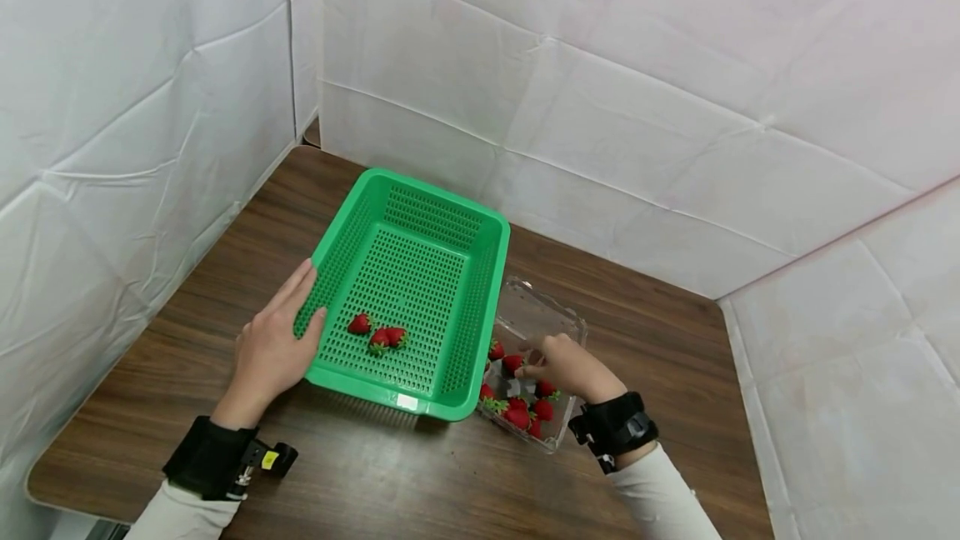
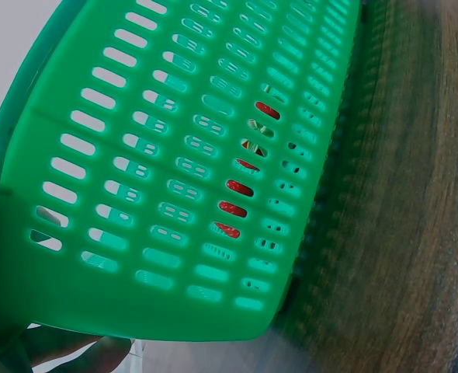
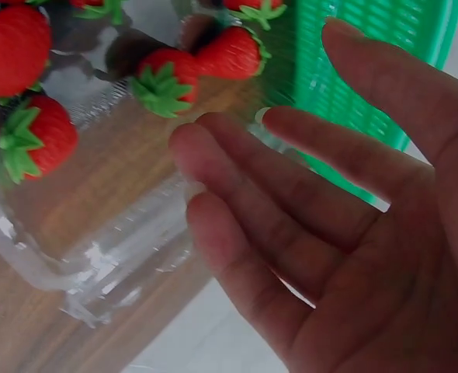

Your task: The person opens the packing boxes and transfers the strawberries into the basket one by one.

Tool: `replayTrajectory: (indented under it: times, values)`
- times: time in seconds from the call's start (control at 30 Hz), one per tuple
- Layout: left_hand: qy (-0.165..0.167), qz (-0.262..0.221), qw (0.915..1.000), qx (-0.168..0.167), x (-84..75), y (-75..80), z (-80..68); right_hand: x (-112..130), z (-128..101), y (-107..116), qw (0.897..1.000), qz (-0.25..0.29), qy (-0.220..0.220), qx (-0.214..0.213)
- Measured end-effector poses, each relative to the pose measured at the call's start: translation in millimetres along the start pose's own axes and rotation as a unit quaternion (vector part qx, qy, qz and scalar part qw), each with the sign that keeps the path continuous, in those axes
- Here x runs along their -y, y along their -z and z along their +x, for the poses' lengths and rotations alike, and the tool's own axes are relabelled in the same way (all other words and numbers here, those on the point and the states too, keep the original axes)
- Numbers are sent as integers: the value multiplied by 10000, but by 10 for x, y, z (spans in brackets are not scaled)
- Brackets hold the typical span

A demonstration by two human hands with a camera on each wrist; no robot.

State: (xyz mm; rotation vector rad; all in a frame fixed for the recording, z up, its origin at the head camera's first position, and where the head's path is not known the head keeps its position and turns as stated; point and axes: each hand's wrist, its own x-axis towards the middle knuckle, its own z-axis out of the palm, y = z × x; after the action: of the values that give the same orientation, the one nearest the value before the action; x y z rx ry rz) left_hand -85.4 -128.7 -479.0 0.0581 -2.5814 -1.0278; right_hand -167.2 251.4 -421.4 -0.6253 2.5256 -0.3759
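Right hand [image 1: 572, 367] partly hides strawberries [image 1: 517, 416] in punnet [image 1: 536, 307], thumb and fingers apart; left hand [image 1: 273, 350] rests straight-fingered against basket [image 1: 408, 286].

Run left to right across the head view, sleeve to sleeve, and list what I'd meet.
White left sleeve, black left wrist strap, left hand, green plastic basket with three strawberries, clear plastic container with more strawberries, right hand, black right wrist strap, white right sleeve.
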Motion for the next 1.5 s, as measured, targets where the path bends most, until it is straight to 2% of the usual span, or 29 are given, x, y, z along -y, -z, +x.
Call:
replayTrajectory:
  times: [0.4,0.53,0.77,0.97,1.17,1.3,1.5]
  values:
    - [17,17,10000,44,-2,8,-4,-57,60,-184,9988,173,-451,65]
    - [25,28,10000,48,-4,9,-6,-76,94,-231,9992,93,-373,66]
    - [28,20,10000,38,-8,3,0,-137,135,-323,9989,-385,-223,-115]
    - [8,-24,10000,15,-1,-1,6,-154,144,-356,9987,-257,-400,-192]
    - [5,-9,10000,15,2,-1,4,-156,134,-340,9986,-367,-277,-245]
    - [0,9,10000,25,-1,1,2,-164,127,-350,9988,-278,-374,-179]
    - [-15,5,10000,-5,-6,6,3,-196,138,-412,9985,-443,-139,-300]
